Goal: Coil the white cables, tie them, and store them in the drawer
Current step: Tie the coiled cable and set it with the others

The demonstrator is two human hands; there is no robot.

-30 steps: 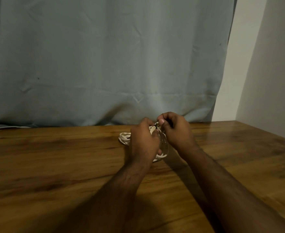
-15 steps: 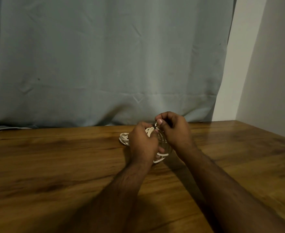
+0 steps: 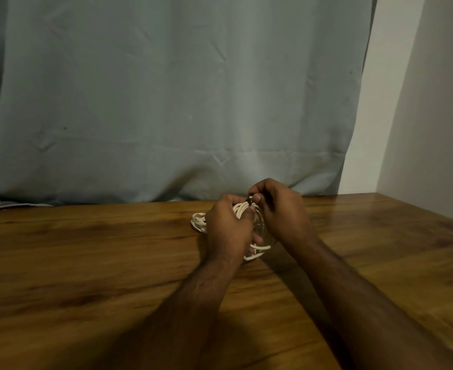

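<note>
A coil of white cable [image 3: 256, 251] is held upright just above the wooden table [image 3: 86, 263], mostly hidden behind my hands. My left hand [image 3: 229, 231] grips the coil from the left side, fingers curled round its loops. My right hand [image 3: 281, 212] pinches a small dark tie [image 3: 249, 201] at the top of the coil between thumb and fingertips. A second white cable bundle [image 3: 198, 221] lies on the table just behind my left hand.
A grey-blue curtain [image 3: 166, 102] hangs along the table's far edge. A white wall [image 3: 420, 116] closes the right side, meeting the table's right edge. No drawer is in view.
My left hand has shifted slightly on the coil and my right fingers have worked the dark tie at its top. The coil stays in the same place.
</note>
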